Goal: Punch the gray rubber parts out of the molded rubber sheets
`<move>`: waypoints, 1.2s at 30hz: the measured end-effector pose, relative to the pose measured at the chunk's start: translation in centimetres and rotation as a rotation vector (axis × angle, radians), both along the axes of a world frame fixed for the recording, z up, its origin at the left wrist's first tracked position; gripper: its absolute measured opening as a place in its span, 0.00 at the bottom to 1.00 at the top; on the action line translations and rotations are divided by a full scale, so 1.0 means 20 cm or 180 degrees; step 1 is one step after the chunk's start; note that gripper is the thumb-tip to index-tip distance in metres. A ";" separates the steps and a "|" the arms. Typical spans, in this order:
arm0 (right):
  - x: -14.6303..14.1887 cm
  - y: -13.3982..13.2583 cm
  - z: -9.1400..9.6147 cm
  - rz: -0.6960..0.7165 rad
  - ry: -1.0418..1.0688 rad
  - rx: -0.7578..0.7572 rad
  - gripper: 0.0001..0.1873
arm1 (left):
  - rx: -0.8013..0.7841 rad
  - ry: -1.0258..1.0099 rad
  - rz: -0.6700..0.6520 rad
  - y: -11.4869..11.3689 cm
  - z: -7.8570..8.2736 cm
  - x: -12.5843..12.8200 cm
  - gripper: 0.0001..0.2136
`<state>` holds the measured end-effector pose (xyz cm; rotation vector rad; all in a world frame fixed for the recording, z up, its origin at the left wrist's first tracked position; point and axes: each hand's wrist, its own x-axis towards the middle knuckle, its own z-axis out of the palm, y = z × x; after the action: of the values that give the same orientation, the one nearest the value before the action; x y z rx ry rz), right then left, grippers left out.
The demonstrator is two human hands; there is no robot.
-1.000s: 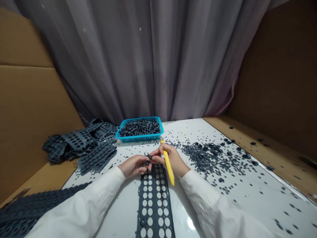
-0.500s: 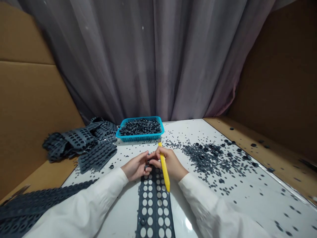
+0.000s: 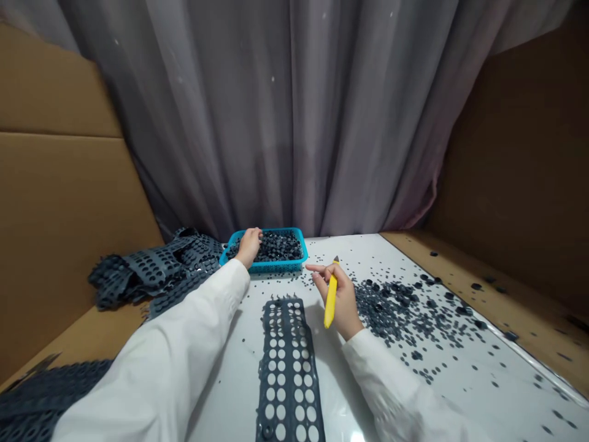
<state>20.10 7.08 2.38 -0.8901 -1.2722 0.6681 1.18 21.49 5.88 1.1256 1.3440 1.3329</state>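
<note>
Apart from each other, the left hand (image 3: 249,247) dips over the blue basket (image 3: 278,266) near the bench's (image 3: 234,380) far edge, grip unclear, while the right hand (image 3: 343,301) clasps a yellow tool (image 3: 331,301), seemingly keeping its forefinger free.

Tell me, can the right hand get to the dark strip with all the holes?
Probably yes: the holey strip lies close to the right hand, and nothing seems to stand between them. The yellow tool it holds might make grabbing awkward, though.

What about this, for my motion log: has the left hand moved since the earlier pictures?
Yes: the left hand went forward, from the perforated strip to over the blue basket.
</note>
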 end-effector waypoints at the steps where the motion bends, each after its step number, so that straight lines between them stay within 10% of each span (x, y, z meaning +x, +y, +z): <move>1: 0.01 0.00 0.00 -0.0015 -0.0039 0.0001 0.15 | 0.0081 0.0165 0.0029 0.07 0.00 0.00 0.15; 11: 0.09 0.04 0.00 -0.0168 -0.0106 -0.0236 0.17 | 0.0450 0.1216 -0.0529 0.38 0.06 0.01 0.16; 16: 0.10 0.05 -0.01 -0.0155 -0.0170 -0.0257 0.16 | 0.0513 0.1721 -0.0321 0.38 0.18 -0.32 0.15; 22: 0.10 0.07 -0.03 -0.0148 -0.0210 -0.0264 0.17 | -0.0094 0.2448 -0.0208 0.22 0.05 -0.72 0.14; 36: 0.08 0.06 -0.08 0.0558 -0.0683 -0.0623 0.14 | 0.0591 0.2740 -0.0396 0.26 -0.02 -0.60 0.13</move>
<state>21.69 8.23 0.85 -1.0395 -1.5075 0.8643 -10.91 26.59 5.53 2.0121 1.7122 0.9051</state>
